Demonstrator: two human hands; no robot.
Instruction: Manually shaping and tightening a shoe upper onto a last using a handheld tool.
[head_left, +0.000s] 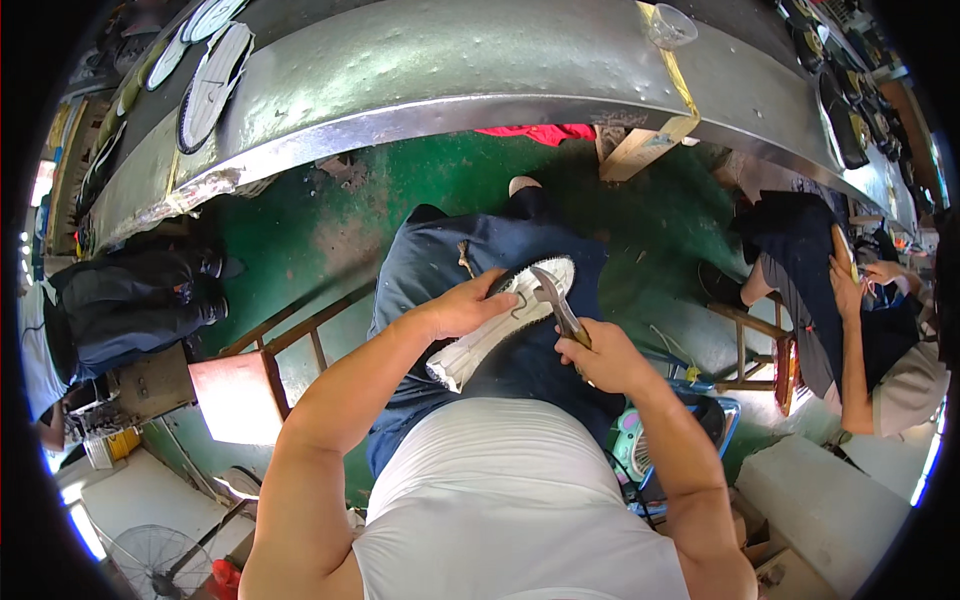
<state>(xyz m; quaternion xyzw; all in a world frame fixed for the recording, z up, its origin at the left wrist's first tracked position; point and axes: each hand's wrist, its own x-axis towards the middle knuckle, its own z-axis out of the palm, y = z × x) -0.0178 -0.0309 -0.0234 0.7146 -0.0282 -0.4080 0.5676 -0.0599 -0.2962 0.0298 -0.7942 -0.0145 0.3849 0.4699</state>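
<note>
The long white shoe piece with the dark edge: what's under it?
Dark blue cloth shows around the shoe piece. What lies directly beneath is covered, so I can't tell whether the cloth touches it.

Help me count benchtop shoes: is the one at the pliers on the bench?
Off: the left hand holds the shoe over the lap, apart from the bench.

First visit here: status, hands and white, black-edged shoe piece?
Left hand: holding shoe piece. Right hand: gripping grey, curved metal pincers over it. Nothing visibly blocking.
</note>
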